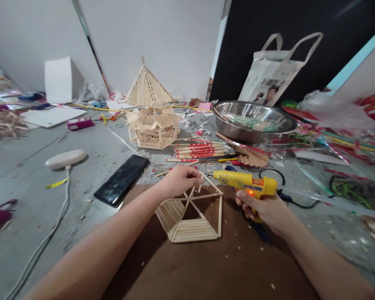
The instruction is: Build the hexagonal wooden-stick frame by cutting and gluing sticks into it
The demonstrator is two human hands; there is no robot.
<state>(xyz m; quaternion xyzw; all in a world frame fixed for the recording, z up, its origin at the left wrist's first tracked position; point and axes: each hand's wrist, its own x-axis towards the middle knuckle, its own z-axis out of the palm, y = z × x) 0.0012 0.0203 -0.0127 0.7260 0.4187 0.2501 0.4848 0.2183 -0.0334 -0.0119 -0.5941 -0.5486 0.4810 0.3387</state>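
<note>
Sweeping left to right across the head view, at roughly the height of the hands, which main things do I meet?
White oval device with a cord → black rectangular phone → left hand → yellow plastic glue gun, held in the right hand → tangled dark-green bundle.

yellow glue gun (245,182), tan stick frame (196,230)

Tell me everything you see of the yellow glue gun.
The yellow glue gun looks plastic, with dark smudges on its barrel and an orange light glowing on its side. The right hand grips its handle, holding it roughly level, mostly right of the stick frame, nozzle pointing toward the left hand. Whether the nozzle touches anything is unclear.
</note>
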